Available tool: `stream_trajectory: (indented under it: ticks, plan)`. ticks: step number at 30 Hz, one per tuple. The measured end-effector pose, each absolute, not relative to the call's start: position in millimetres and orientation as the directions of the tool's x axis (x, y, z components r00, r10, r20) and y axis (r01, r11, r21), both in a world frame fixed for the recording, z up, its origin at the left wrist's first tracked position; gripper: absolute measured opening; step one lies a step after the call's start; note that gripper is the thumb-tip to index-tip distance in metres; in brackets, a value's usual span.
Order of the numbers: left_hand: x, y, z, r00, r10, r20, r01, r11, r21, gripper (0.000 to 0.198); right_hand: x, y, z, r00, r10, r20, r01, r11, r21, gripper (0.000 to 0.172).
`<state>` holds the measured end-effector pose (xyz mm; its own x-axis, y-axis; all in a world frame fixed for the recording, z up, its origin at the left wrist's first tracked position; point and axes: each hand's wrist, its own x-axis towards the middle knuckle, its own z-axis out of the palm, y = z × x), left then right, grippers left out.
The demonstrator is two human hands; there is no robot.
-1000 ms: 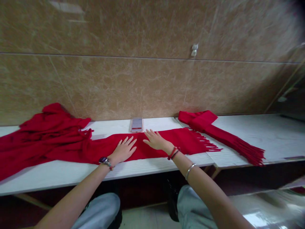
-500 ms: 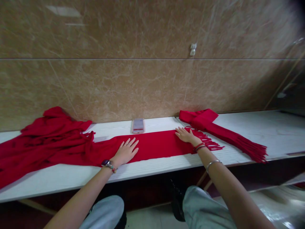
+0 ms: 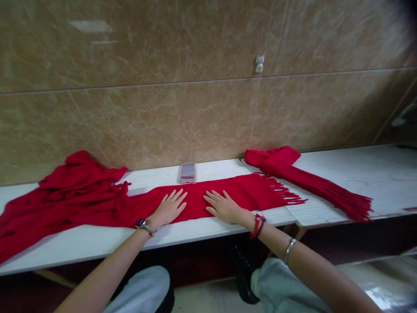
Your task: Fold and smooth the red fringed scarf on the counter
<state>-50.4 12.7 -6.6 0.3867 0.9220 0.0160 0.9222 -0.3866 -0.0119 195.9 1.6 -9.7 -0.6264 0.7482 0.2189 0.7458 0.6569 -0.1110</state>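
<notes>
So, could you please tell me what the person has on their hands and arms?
Both forearms are bare, no sleeves in view. The left hand has a thin ring on one finger; its wrist carries a dark watch and a beaded bracelet. The right hand has red cord bracelets at the wrist, with a silver bangle further up the forearm.

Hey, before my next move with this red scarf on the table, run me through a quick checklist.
1. The left hand lies flat and open on the scarf: ok.
2. The right hand lies flat on it beside the left: ok.
3. The stretch from the right hand to the fringe is smooth: ok.
4. The scarf's left end is free of the red heap: cannot tell, they merge.
5. The phone lies apart from the scarf, by the wall: ok.
</notes>
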Motion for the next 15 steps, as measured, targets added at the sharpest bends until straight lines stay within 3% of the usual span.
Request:
stream_trajectory:
  ticks: [7, 11, 15]
  plan:
    - [-55, 18, -6, 0.401, 0.916, 0.019, 0.913, -0.401, 0.082, 0.052, 195, -10, -7, -0.625, 0.732, 0.273, 0.738, 0.668, -0.101, 0.047]
    - [-61, 31, 7, 0.453, 0.873, 0.183, 0.866, -0.479, 0.141, 0.047, 181, -22, 11, -0.728, 0.578, 0.368, 0.599, 0.798, -0.069, 0.044]
    - [-59, 55, 23, 0.467, 0.837, 0.284, 0.845, -0.518, 0.136, 0.037, 164, -35, 22, -0.833, 0.476, 0.283, 0.505, 0.863, 0.033, 0.025]
